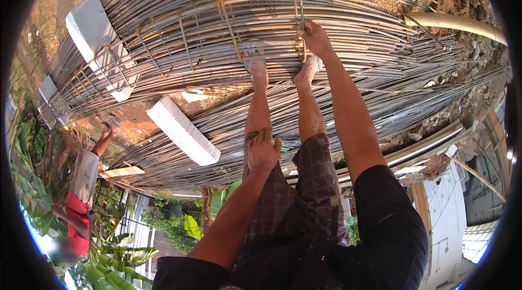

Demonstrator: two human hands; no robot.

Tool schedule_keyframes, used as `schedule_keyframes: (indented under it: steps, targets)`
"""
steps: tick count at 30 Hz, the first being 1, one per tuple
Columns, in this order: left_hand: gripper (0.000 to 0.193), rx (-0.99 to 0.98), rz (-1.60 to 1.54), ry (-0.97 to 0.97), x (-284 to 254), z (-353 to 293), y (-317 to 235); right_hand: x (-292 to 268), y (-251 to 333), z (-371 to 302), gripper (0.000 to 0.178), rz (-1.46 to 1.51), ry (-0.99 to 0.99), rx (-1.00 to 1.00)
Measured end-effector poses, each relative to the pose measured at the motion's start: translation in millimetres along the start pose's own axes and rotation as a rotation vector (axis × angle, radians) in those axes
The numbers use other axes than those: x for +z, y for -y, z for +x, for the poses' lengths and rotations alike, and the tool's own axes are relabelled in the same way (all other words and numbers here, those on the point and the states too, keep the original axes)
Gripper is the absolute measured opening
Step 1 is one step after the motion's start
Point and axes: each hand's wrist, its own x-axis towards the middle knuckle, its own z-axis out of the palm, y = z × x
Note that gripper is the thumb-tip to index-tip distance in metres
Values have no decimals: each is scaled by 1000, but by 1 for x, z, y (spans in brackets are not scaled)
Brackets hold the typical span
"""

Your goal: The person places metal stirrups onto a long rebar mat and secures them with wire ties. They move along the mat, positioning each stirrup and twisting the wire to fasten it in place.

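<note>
Right grip point(315, 40) holds a stirrup point(302, 10) (long axis outward, across bars point(370, 37)).

Left hand point(262, 155) on knee point(252, 135); right hand point(315, 39) outstretched, curled.

Hoops point(302, 10) along rods point(361, 29), blocks point(184, 131) left
</note>
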Motion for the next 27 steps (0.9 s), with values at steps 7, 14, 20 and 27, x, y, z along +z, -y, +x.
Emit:
schedule_keyframes:
  steps: [7, 14, 20, 27]
  targets:
    - [52, -18, -19, 39, -8, 4, 2, 64, 14, 8, 22, -108, -72, -43]
    - [50, -18, -15, 7, -13, 4, 1, 55, 11, 3, 23, -106, -127, 90]
    - [50, -5, -46, -28, -18, 5, 1, 62, 16, 0, 21, -288, -271, 17]
    - [50, -14, -71, -32, -21, 4, 2, 69, 32, -11, 34, -323, -370, 94]
